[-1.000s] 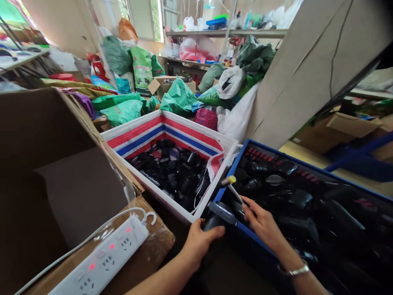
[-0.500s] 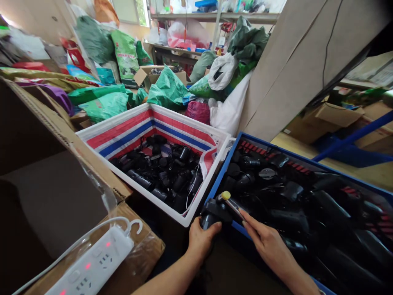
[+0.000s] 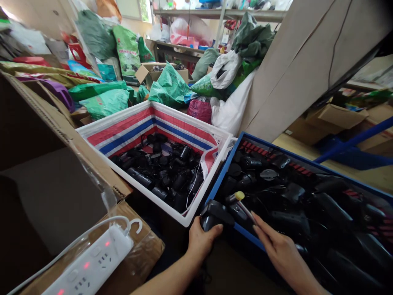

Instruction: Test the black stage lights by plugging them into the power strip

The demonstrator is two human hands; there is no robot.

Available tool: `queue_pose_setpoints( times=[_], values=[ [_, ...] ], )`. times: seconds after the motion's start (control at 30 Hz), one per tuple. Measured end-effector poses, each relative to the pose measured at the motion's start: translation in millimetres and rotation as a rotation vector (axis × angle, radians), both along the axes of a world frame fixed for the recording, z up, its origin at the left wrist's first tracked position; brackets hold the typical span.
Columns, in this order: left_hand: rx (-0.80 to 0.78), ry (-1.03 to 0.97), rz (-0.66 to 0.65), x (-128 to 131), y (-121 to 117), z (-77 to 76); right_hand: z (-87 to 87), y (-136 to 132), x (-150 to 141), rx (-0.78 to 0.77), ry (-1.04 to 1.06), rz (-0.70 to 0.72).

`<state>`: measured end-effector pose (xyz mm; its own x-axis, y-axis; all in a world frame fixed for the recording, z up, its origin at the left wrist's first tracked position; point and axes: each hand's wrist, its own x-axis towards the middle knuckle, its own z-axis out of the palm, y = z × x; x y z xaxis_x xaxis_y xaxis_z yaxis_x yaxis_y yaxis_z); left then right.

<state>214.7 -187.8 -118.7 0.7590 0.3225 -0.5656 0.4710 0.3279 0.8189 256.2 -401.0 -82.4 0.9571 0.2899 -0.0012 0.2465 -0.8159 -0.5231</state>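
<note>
My left hand (image 3: 202, 241) grips a black plastic appliance (image 3: 216, 215) at the near corner of the blue crate (image 3: 225, 166). A yellow-capped screwdriver (image 3: 241, 200) sits in my right hand (image 3: 284, 254), pinched by the fingertips, with its shaft running up to the left. Its cap end is close to the appliance, and I cannot tell whether they touch. The crate beneath my hands is packed with similar black appliances. Part of the appliance is hidden by my left fingers.
A white crate (image 3: 190, 119) lined with red, white and blue striped tarpaulin holds black parts to the left. A plastic-wrapped power strip (image 3: 92, 262) lies on a cardboard box (image 3: 61, 127). Green sacks (image 3: 106, 102) and shelves (image 3: 221, 14) stand beyond.
The appliance has turned in my left hand, and its body now faces up. My right hand has moved down and to the right with the screwdriver, whose cap now leans further left.
</note>
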Motion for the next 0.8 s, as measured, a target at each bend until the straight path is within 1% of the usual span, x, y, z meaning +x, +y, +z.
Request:
queue_pose_setpoints(
  times=[0.07,0.13,0.2,0.23,0.3,0.4,0.5,0.57,0.67,0.73,0.8],
  values=[
    [-0.088,0.014,0.027,0.6,1.0,2.1,10.0,-1.2,1.8,0.047,-0.056,-0.063],
    [-0.229,0.039,0.038,-0.3,4.0,6.4,19.5,0.9,2.9,0.106,-0.109,-0.128],
    [-0.396,0.045,0.035,-4.2,10.3,13.3,20.7,4.1,3.3,0.139,-0.126,-0.185],
    [-0.477,0.036,0.034,-7.4,14.9,17.5,17.3,6.0,3.5,0.141,-0.116,-0.205],
    [-0.613,0.012,0.032,-16.0,25.5,26.4,3.7,11.4,5.0,0.133,-0.086,-0.215],
    [-0.776,-0.01,0.011,-31.0,41.2,36.4,-25.5,26.8,11.5,0.113,-0.096,-0.131],
    [-1.001,-0.09,-0.041,-44.2,52.1,39.1,-51.4,50.8,22.8,0.092,-0.12,0.0],
    [-1.111,-0.161,-0.077,-51.5,57.0,38.7,-62.2,67.1,31.3,0.067,-0.114,0.056],
    [-1.168,-0.23,-0.135,-60.3,63.1,38.7,-71.5,83.8,44.1,0.022,-0.108,0.108],
    [-1.191,-0.261,-0.177,-64.4,66.9,39.9,-77.6,87.9,53.0,0.005,-0.1,0.128],
    [-1.184,-0.272,-0.187,-66.0,69.9,42.0,-84.0,87.8,61.4,0.003,-0.084,0.136]
  ],
)
